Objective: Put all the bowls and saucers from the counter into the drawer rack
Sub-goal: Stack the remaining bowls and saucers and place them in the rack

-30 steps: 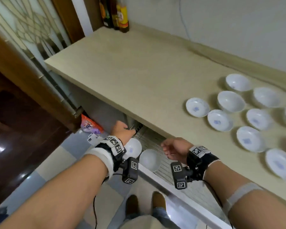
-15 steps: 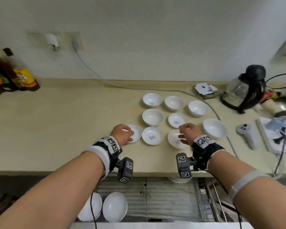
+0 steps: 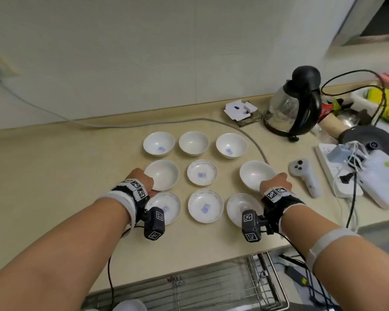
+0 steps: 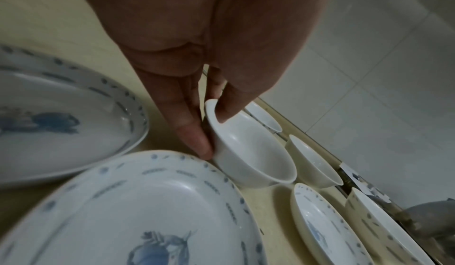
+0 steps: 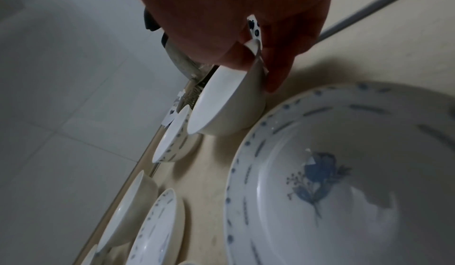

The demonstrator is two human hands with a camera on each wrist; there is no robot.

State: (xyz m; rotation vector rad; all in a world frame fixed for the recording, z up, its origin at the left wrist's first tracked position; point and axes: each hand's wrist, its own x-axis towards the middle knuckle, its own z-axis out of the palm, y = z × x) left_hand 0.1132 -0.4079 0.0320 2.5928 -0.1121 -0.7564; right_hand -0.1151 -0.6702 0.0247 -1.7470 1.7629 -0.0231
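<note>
On the worktop [image 3: 54, 167], the left hand [image 3: 142, 179] pinches the rim of a plain white bowl [image 3: 163, 175], thumb inside. The right hand [image 3: 275, 181] pinches another plain bowl [image 3: 255, 175] likewise; it looks slightly tipped, though that is hard to judge. Saucers [image 3: 205, 205] lie just beside them.

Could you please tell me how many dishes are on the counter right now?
9: three bowls at the back, three in the middle row, three saucers in front. None seems hidden.
</note>
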